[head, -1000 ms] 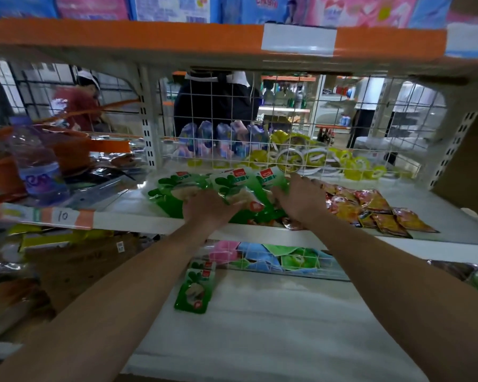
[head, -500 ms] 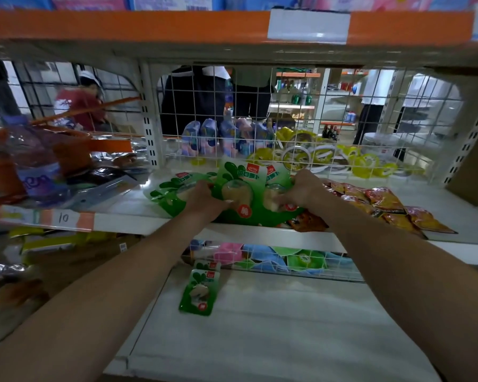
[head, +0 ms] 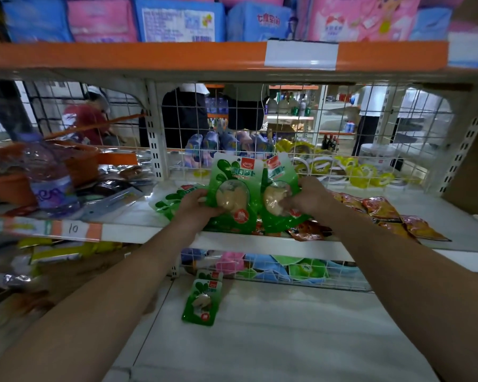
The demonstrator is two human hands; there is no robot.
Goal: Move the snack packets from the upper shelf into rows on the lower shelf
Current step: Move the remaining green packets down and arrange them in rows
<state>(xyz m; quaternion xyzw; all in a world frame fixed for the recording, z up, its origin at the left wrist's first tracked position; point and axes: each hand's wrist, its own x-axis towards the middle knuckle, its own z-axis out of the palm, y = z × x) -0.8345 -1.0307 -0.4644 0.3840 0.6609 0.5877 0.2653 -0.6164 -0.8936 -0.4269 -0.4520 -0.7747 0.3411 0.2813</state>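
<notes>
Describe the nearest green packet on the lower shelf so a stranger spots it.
Start at the white lower shelf, under the upper shelf strewn with snacks. Left of centre, before the wire fence, lies a green packet with a clear window. It half-covers a second one behind; all others are above.

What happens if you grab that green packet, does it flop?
Probably floppy at the edges: the green packet in the left hand looks like thin film, though a firm-looking lump fills its middle. Likely light, since the hand holds it up by one side. Its glossy skin may be slippery.
</notes>
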